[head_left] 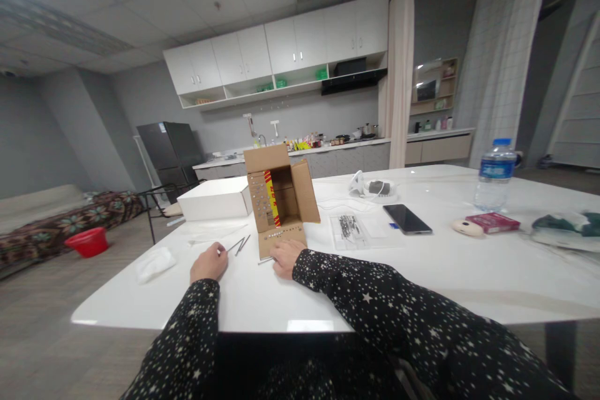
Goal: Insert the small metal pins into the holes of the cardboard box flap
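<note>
Near the white table's front edge, the left hand pinches thin metal nails. The right hand rests flat, unclenched, steadying the open brown cardboard box.

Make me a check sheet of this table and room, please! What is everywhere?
Surface: white table, glossy.
Job's things: open cardboard box standing on its side with holes in its flaps; thin metal rods lying left of it.
Clutter: white box, phone, water bottle, clear bag, red packet, white cloth.
Grippers: left hand curled by the rods; right hand resting at the box's front flap.
Cables: white cord behind the box.
Surroundings: kitchen cabinets, fridge, red basin on the floor.
</note>
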`<state>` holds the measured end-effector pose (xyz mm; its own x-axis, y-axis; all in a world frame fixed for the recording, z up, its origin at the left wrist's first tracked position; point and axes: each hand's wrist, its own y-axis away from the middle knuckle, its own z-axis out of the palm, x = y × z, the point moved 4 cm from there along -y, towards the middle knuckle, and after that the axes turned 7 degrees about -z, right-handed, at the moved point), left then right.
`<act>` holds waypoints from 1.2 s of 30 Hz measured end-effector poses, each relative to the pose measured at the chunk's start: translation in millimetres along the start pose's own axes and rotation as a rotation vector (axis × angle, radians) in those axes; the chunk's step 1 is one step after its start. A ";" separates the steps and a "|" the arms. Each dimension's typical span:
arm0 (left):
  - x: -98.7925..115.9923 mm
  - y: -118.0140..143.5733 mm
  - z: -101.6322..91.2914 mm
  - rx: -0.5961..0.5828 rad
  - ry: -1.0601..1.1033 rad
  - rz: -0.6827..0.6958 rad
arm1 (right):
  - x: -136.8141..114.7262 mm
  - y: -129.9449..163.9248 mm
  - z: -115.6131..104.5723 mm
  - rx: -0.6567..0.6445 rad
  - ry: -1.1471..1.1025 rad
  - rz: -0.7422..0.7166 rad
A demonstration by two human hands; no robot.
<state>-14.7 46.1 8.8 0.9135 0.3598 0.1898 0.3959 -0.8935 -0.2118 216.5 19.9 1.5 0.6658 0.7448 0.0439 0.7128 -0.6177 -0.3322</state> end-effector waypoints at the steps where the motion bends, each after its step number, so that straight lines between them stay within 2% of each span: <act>1: 0.3 0.4 -0.4 0.003 0.000 0.001 | -0.2 0.1 0.1 -0.002 0.006 0.000; 26: 0.5 -0.3 0.2 -0.003 0.014 -0.009 | -2.2 1.3 -7.5 0.133 -0.044 -0.037; 36: -0.8 -2.4 1.9 0.010 0.007 -0.001 | 3.2 0.2 -2.4 0.185 -0.127 0.004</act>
<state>-16.2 48.5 7.4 0.9126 0.3584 0.1966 0.3973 -0.8907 -0.2210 219.3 21.5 3.9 0.6267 0.7759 -0.0730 0.6501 -0.5721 -0.5000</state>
